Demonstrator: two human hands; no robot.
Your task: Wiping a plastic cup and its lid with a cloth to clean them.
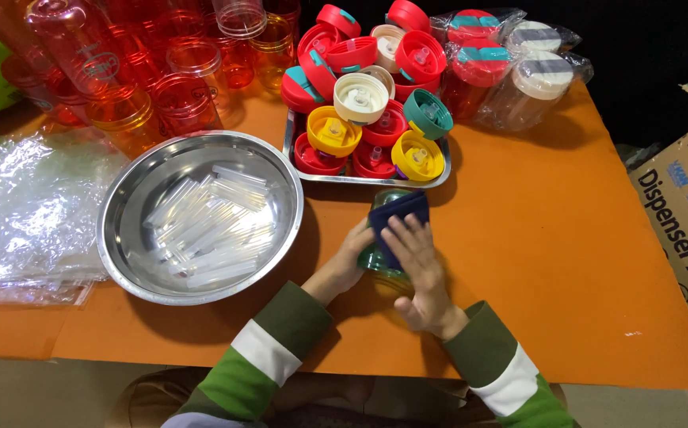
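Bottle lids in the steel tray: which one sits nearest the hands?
The yellow plastic lid at the tray's front right corner, just above the dark blue cloth; the other yellow lid lies farther left and back.

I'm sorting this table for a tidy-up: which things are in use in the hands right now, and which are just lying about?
In use:
left hand
right hand
green bottle
dark blue cloth

Lying about:
steel bowl of clear straws
tray of lids
orange cups
plastic bags
cardboard box
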